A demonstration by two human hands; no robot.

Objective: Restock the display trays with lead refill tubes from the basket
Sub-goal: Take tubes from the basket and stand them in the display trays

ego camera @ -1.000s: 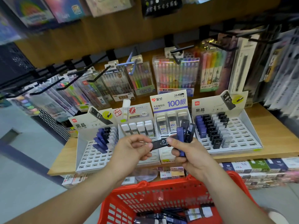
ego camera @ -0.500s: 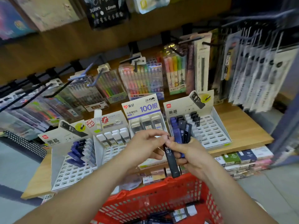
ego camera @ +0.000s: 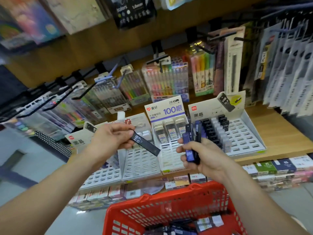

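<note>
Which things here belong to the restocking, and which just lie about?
Part of the job:
flat black HB lead refill tube, pinched in left hand
bundle of blue and black tubes, gripped in right hand
red plastic basket
white slotted display trays

Just lying about:
hanging clear packs of coloured pens
small boxes under the shelf

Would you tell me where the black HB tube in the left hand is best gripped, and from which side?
Probably the free lower-right half of the black HB tube, pinched across its flat faces from the right; the left hand pinches its upper-left end.
</note>
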